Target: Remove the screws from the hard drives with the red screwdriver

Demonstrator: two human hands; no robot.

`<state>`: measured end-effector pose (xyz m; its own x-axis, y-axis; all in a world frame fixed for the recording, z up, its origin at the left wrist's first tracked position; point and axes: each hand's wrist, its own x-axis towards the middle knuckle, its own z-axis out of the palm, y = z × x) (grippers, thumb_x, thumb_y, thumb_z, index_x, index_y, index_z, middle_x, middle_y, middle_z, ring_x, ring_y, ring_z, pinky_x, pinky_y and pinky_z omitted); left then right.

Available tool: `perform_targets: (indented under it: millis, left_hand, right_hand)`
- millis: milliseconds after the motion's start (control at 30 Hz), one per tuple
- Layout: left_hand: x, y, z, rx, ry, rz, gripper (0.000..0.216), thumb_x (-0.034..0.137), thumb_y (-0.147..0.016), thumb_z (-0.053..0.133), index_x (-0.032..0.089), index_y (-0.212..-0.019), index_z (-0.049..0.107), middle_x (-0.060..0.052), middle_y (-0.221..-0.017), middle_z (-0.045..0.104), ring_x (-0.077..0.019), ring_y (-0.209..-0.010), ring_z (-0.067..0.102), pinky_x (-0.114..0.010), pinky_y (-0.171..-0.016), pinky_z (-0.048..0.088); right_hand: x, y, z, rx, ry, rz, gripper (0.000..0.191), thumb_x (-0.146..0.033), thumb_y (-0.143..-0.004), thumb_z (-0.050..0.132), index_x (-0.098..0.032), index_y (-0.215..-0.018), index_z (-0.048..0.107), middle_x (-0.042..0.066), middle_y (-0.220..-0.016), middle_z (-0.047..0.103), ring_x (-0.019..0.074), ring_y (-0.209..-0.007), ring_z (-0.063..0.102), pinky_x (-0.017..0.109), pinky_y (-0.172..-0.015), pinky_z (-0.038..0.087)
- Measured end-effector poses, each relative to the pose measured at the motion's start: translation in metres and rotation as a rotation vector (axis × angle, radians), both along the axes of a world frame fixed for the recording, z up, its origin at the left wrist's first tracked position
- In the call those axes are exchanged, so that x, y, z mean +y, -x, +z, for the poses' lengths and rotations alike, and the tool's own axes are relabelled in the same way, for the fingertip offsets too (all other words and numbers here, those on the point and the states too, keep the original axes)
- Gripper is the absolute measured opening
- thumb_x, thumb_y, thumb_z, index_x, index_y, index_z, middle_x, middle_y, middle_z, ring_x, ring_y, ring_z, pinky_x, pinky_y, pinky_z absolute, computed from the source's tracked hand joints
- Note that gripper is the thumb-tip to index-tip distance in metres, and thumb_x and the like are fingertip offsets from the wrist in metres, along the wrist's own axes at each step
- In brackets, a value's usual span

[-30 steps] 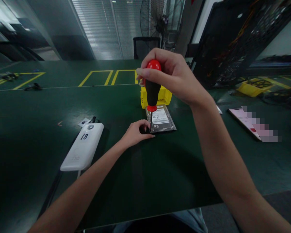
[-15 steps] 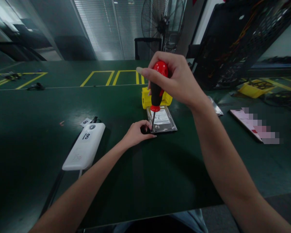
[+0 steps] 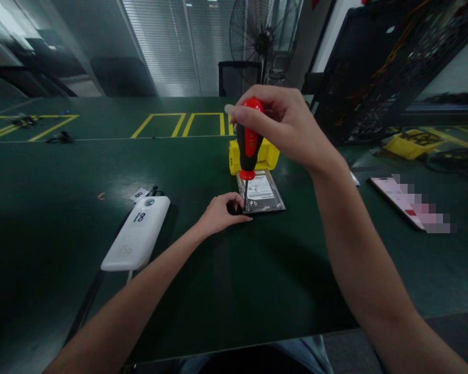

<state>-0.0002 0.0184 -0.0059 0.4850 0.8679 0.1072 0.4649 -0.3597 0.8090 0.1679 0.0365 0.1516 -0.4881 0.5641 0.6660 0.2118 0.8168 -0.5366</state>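
Note:
My right hand [image 3: 286, 130] grips the red and black handle of a screwdriver [image 3: 248, 148], held upright with its thin shaft pointing down at the near left corner of a silver hard drive [image 3: 262, 193]. The drive lies flat on the dark green table [image 3: 226, 280]. My left hand [image 3: 220, 214] rests on the table at that same corner, its fingers curled around the screwdriver's tip and touching the drive's edge.
A yellow bin [image 3: 265, 155] stands just behind the drive. A white power bank [image 3: 137, 234] marked 18 lies to the left with a cable. At the right lie a pink-white sheet [image 3: 403, 201], another yellow tray [image 3: 407, 143] and a black rack [image 3: 382, 67]. A fan [image 3: 263, 39] stands behind.
My right hand has turned on the screwdriver's handle, which now stands upright after leaning half a second ago. My left hand stays at the drive's corner.

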Motion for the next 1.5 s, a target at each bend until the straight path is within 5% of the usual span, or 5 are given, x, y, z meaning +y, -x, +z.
perform_targets:
  millis: [1067,1500]
  left_hand:
    - [-0.004,-0.006,0.006,0.037,-0.058,0.028,0.035,0.045,-0.066,0.073,0.018,-0.078,0.053,0.003,-0.074,0.055,-0.0138,-0.069,0.050,-0.025,-0.062,0.036]
    - [-0.018,-0.005,0.023,0.080,-0.108,0.053,0.040,0.052,-0.067,0.072,0.019,-0.074,0.051,0.003,-0.071,0.054,-0.0143,-0.065,0.050,-0.025,-0.059,0.034]
  right_hand:
    - [-0.002,-0.005,0.007,0.049,0.189,0.013,0.023,-0.041,-0.084,0.058,-0.020,-0.076,0.053,0.001,-0.074,0.060,0.0136,-0.071,0.057,0.028,-0.066,0.048]
    - [-0.004,0.002,0.008,0.222,0.418,0.243,0.022,-0.041,-0.089,0.049,-0.020,-0.082,0.045,-0.002,-0.074,0.053,0.0089,-0.061,0.057,0.027,-0.061,0.052]
